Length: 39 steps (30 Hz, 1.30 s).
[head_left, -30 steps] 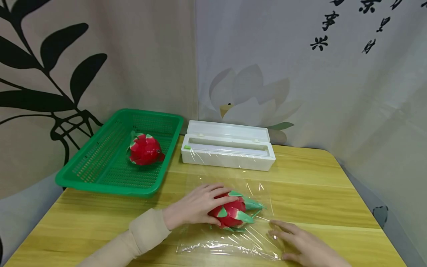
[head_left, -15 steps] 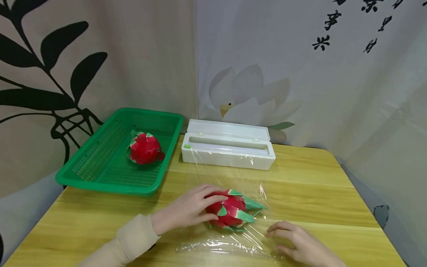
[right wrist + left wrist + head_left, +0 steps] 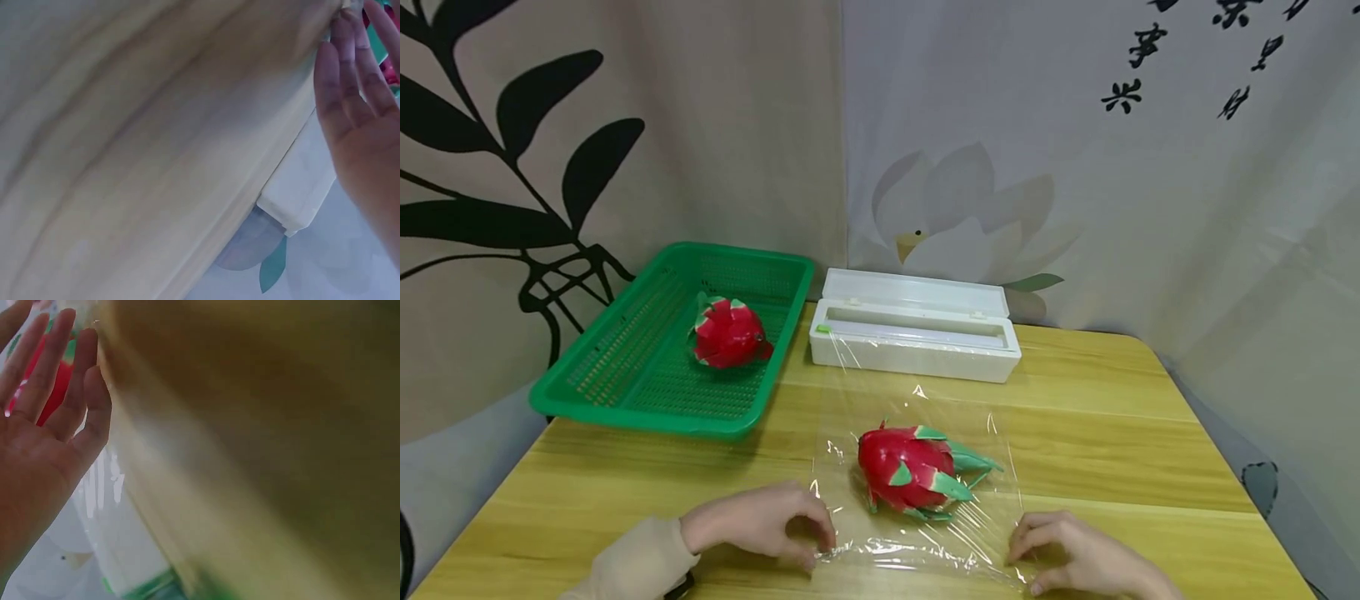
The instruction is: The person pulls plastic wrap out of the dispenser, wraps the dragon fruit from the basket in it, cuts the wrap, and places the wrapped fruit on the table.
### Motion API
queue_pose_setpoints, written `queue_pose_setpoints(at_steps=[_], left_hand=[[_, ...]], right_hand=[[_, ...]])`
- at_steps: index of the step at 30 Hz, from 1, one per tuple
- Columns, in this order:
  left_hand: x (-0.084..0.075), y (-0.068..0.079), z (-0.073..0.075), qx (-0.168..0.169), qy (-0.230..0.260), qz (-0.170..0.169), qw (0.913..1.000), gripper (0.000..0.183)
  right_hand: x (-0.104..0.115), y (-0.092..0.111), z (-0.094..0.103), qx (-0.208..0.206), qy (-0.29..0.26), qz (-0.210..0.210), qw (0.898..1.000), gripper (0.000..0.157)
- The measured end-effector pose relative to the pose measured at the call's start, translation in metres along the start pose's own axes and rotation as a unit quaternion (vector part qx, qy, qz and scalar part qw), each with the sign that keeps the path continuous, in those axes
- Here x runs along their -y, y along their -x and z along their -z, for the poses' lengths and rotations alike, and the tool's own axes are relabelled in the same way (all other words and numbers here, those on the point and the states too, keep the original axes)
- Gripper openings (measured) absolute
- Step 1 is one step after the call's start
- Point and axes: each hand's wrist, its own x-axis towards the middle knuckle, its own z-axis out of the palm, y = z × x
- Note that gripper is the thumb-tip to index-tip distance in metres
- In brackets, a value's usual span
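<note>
A red dragon fruit with green leaf tips (image 3: pixel 904 468) lies on a sheet of clear cling film (image 3: pixel 917 533) spread over the table. My left hand (image 3: pixel 771 521) is at the film's front left corner, fingers bent and thumb a little apart from them. At the front right corner is my right hand (image 3: pixel 1071 550), its thumb and fingertips apart at the film's edge. Both wrist views show the fingers long and only slightly bent. Neither hand touches the fruit. The film runs back to a white cling film box (image 3: pixel 917 358) with its lid up.
A green plastic basket (image 3: pixel 647 422) stands at the back left with another dragon fruit (image 3: pixel 730 333) in it. The wooden table (image 3: pixel 1120 417) ends at the right in a slanting edge. A printed curtain (image 3: pixel 760 150) hangs behind.
My left hand has let go of the dragon fruit and moved down and left to the film's front corner. My right hand has shifted slightly at the opposite corner. The fruit stays on the film.
</note>
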Motion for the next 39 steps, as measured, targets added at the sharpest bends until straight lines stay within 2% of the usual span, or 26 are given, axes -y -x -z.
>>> queue_pose_setpoints(at_steps=[6, 11, 15, 22, 24, 28, 31, 34, 36, 39], left_hand=[[0.01, 0.003, -0.004, 0.004, -0.011, -0.013, 0.9998, 0.027], [0.015, 0.001, -0.005, 0.004, -0.016, -0.037, 0.9992, 0.023], [0.016, 0.0, -0.007, -0.001, -0.024, -0.042, 0.9988, 0.017], [0.018, -0.004, -0.009, -0.015, -0.059, -0.073, 0.9954, 0.006], [0.017, -0.005, -0.008, -0.017, -0.055, -0.073, 0.9957, 0.006], [0.011, -0.004, 0.0, -0.035, -0.026, -0.05, 0.9978, 0.006], [0.006, -0.004, 0.01, -0.064, -0.005, -0.041, 0.997, 0.007], [0.004, -0.007, 0.018, -0.101, -0.005, -0.051, 0.9935, 0.007], [0.003, -0.011, 0.02, -0.128, -0.015, -0.057, 0.99, 0.007], [0.005, -0.018, 0.02, -0.169, -0.025, -0.057, 0.9837, 0.006]], right_hand=[[-0.011, 0.004, 0.001, -0.003, -0.026, 0.024, 0.999, 0.028], [-0.016, 0.005, 0.002, -0.01, -0.014, 0.039, 0.999, 0.028], [-0.013, 0.004, 0.0, -0.01, -0.008, 0.03, 0.999, 0.029], [-0.009, -0.005, -0.003, -0.025, -0.012, 0.045, 0.999, 0.008], [-0.008, -0.007, -0.002, -0.028, -0.005, 0.044, 0.999, 0.007], [-0.005, -0.01, 0.003, -0.037, 0.002, 0.035, 0.999, 0.009], [-0.004, -0.012, 0.011, -0.064, -0.005, 0.033, 0.997, 0.013], [-0.003, -0.016, 0.018, -0.112, -0.02, 0.031, 0.993, 0.017], [-0.003, -0.022, 0.022, -0.154, -0.022, 0.027, 0.987, 0.02], [0.0, -0.032, 0.023, -0.223, -0.011, -0.009, 0.975, 0.022]])
